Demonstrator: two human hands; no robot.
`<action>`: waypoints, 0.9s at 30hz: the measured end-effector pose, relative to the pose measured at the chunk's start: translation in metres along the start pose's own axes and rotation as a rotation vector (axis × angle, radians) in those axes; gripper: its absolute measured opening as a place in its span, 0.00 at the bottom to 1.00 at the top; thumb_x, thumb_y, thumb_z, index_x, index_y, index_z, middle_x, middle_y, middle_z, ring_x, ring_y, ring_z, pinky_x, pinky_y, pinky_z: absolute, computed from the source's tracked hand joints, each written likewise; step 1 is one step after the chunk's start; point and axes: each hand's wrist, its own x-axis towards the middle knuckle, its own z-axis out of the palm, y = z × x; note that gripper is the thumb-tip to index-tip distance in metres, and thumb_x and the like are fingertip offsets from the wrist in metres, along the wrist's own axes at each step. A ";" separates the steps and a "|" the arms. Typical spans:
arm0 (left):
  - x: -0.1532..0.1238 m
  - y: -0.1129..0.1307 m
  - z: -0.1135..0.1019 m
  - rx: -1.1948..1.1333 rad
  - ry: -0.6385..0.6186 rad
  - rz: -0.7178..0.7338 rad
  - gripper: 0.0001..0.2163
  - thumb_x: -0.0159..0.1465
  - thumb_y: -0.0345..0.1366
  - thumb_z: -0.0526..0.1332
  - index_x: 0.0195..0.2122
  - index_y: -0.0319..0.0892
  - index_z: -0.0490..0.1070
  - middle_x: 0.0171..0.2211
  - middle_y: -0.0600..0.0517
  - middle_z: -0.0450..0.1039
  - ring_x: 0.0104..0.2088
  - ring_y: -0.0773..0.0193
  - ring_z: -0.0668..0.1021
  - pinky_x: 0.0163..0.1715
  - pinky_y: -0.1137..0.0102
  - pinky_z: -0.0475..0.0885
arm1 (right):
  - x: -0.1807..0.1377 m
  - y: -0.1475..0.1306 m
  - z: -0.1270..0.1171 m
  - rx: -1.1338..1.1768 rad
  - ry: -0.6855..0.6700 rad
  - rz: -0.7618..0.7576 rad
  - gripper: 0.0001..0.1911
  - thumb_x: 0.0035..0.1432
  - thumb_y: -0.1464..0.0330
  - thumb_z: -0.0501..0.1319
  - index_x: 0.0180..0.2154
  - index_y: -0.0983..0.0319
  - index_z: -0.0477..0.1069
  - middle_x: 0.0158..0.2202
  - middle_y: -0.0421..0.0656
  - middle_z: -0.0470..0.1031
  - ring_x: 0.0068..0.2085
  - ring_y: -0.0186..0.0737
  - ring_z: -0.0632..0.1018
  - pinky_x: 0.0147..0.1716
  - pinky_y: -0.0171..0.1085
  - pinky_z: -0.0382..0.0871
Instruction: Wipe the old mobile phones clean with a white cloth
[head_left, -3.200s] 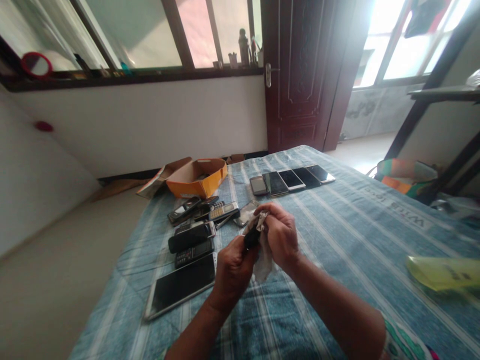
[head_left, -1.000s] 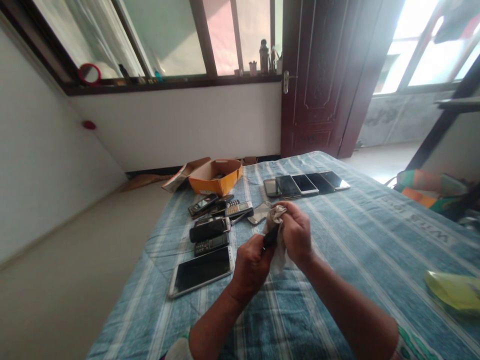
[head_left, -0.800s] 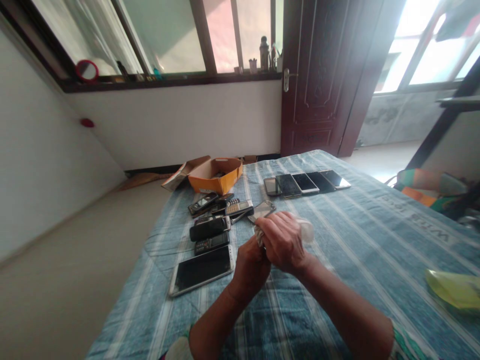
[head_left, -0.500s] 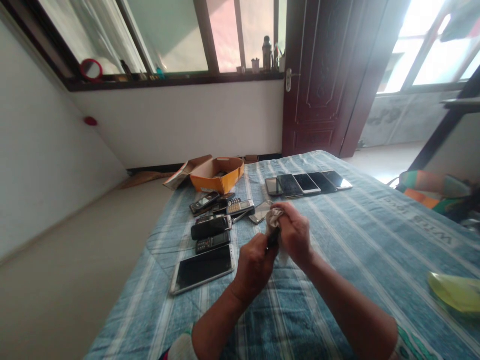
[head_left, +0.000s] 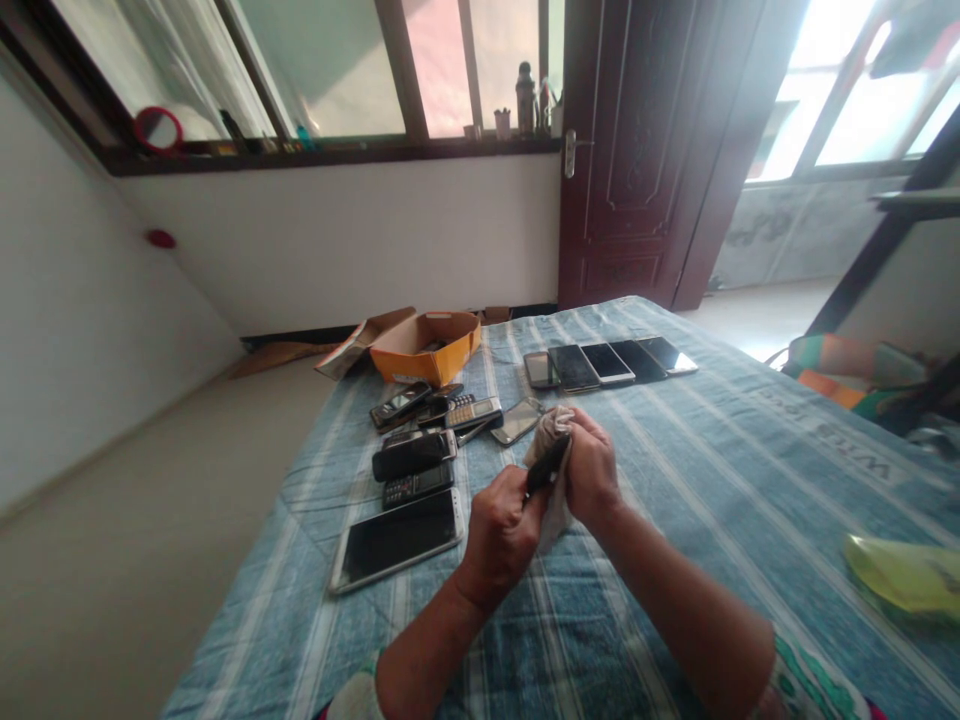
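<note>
My left hand is closed round the lower end of a small black phone, held up above the striped blue cloth. My right hand is closed on a crumpled whitish rag and presses it against the phone's upper end. The rag hangs down between both hands. Most of the phone is hidden by fingers and rag.
A large phone lies at the left, with several old keypad phones beyond it. A row of smartphones lies further back. An orange box stands at the far edge. A yellow-green bag lies at the right.
My right hand has rubbed the rag to and fro over the phone, covering it for a moment, then drawing back to its upper end. My left hand keeps its hold.
</note>
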 end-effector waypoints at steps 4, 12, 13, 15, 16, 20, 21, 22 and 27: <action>-0.001 -0.006 0.000 -0.017 -0.001 -0.034 0.11 0.62 0.36 0.55 0.23 0.40 0.65 0.21 0.54 0.65 0.23 0.68 0.70 0.21 0.75 0.63 | 0.003 0.014 -0.011 -0.036 -0.017 0.039 0.03 0.40 0.70 0.57 0.23 0.61 0.63 0.17 0.32 0.61 0.19 0.28 0.60 0.19 0.30 0.54; -0.003 -0.010 0.009 -0.315 -0.035 -0.255 0.08 0.60 0.37 0.58 0.28 0.39 0.68 0.19 0.56 0.67 0.19 0.69 0.71 0.20 0.75 0.67 | -0.002 -0.002 -0.003 -0.249 -0.020 -0.237 0.08 0.50 0.67 0.57 0.34 0.61 0.70 0.27 0.37 0.70 0.28 0.33 0.70 0.27 0.32 0.63; -0.003 -0.010 0.011 -0.356 -0.033 -0.284 0.08 0.60 0.37 0.58 0.27 0.39 0.68 0.19 0.56 0.67 0.18 0.69 0.71 0.20 0.75 0.67 | -0.005 -0.005 -0.001 -0.305 -0.035 -0.307 0.09 0.52 0.67 0.56 0.36 0.61 0.71 0.29 0.38 0.71 0.30 0.34 0.71 0.30 0.33 0.64; -0.004 -0.009 0.014 -0.421 -0.030 -0.325 0.08 0.59 0.37 0.58 0.25 0.40 0.66 0.17 0.57 0.66 0.18 0.70 0.71 0.20 0.76 0.66 | -0.010 -0.006 0.002 -0.433 -0.084 -0.425 0.09 0.55 0.67 0.55 0.38 0.60 0.71 0.33 0.39 0.73 0.34 0.35 0.73 0.34 0.35 0.66; -0.004 -0.010 0.015 -0.449 -0.030 -0.339 0.09 0.59 0.37 0.58 0.24 0.40 0.66 0.17 0.57 0.66 0.18 0.70 0.70 0.19 0.76 0.66 | -0.012 -0.006 0.001 -0.489 -0.109 -0.469 0.09 0.56 0.67 0.55 0.39 0.60 0.71 0.35 0.40 0.73 0.35 0.35 0.73 0.36 0.35 0.66; -0.005 -0.011 0.016 -0.539 -0.021 -0.393 0.09 0.58 0.38 0.59 0.23 0.39 0.67 0.17 0.57 0.67 0.18 0.71 0.70 0.20 0.77 0.67 | -0.011 0.003 -0.007 -0.625 -0.154 -0.541 0.09 0.61 0.65 0.52 0.39 0.59 0.69 0.35 0.39 0.73 0.36 0.35 0.73 0.38 0.35 0.65; -0.004 -0.011 0.016 -0.548 -0.014 -0.411 0.09 0.58 0.38 0.60 0.24 0.39 0.68 0.17 0.57 0.67 0.18 0.71 0.70 0.20 0.77 0.67 | -0.009 0.005 -0.010 -0.661 -0.153 -0.542 0.10 0.62 0.64 0.52 0.38 0.59 0.69 0.33 0.39 0.73 0.35 0.35 0.73 0.36 0.34 0.65; -0.004 -0.011 0.015 -0.555 -0.007 -0.435 0.08 0.57 0.38 0.60 0.25 0.39 0.69 0.17 0.57 0.67 0.18 0.71 0.71 0.20 0.77 0.67 | -0.007 0.007 -0.013 -0.708 -0.149 -0.540 0.10 0.62 0.63 0.51 0.35 0.59 0.68 0.31 0.38 0.72 0.32 0.34 0.72 0.34 0.34 0.64; -0.002 -0.011 0.015 -0.600 0.006 -0.549 0.09 0.56 0.39 0.62 0.29 0.37 0.72 0.17 0.56 0.70 0.17 0.68 0.72 0.19 0.76 0.69 | 0.000 0.012 -0.026 -0.923 -0.111 -0.499 0.15 0.63 0.61 0.49 0.26 0.59 0.61 0.21 0.35 0.61 0.23 0.32 0.64 0.24 0.33 0.56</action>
